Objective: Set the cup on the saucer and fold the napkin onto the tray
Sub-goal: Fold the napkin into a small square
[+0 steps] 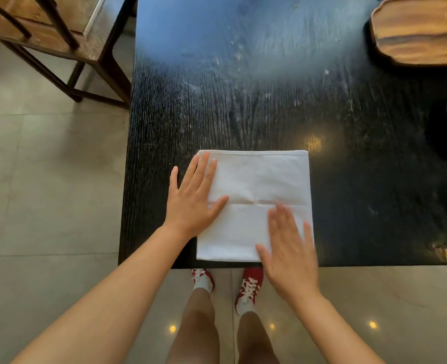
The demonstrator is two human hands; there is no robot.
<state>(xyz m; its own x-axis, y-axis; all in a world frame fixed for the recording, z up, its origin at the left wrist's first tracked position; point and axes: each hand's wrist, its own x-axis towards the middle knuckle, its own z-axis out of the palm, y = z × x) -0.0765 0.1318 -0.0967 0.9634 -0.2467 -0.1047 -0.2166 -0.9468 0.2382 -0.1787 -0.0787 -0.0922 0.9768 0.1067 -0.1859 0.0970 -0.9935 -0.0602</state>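
Both bare arms reach forward, left hand (193, 198) and right hand (290, 248) flat, fingers spread.

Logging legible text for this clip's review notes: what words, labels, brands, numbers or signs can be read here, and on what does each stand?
None can be read.
The white napkin is plain, with creases only.
The black table shows wood grain and glare, no lettering.
The wooden tray shows no print.
The red shoes have white markings too blurred to read as a brand.
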